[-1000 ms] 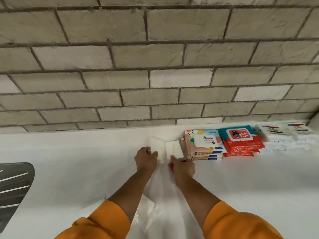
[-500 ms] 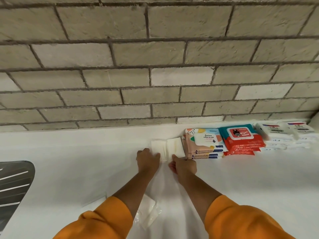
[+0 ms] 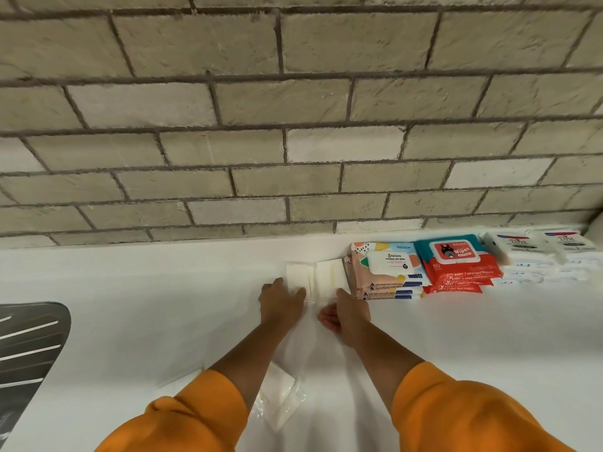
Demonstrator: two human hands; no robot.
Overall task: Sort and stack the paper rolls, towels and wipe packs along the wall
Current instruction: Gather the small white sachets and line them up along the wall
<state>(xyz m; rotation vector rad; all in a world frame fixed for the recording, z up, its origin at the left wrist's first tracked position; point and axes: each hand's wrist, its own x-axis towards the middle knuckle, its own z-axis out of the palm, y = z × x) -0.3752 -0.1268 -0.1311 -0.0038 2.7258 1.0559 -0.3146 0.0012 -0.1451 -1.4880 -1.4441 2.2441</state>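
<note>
Two small white tissue packs in clear wrap, one on the left (image 3: 298, 275) and one on the right (image 3: 331, 272), lie side by side on the white counter (image 3: 163, 308), close to the brick wall (image 3: 293, 141). My left hand (image 3: 282, 303) presses its fingers on the near edge of the left pack. My right hand (image 3: 349, 313) touches the near edge of the right pack, palm turned left. To the right stand a peach stack of wipe packs (image 3: 388, 275), a red and teal stack (image 3: 456, 264) and white packs (image 3: 522, 252).
Another clear-wrapped white tissue pack (image 3: 282, 401) lies on the counter under my left forearm. A steel sink drainboard (image 3: 29, 347) sits at the left edge. More white packs (image 3: 571, 249) fill the far right corner by the wall.
Both hands have slid the two white packs a little farther toward the wall and beside the peach stack. The fingers now lie flatter on the packs' near edges.
</note>
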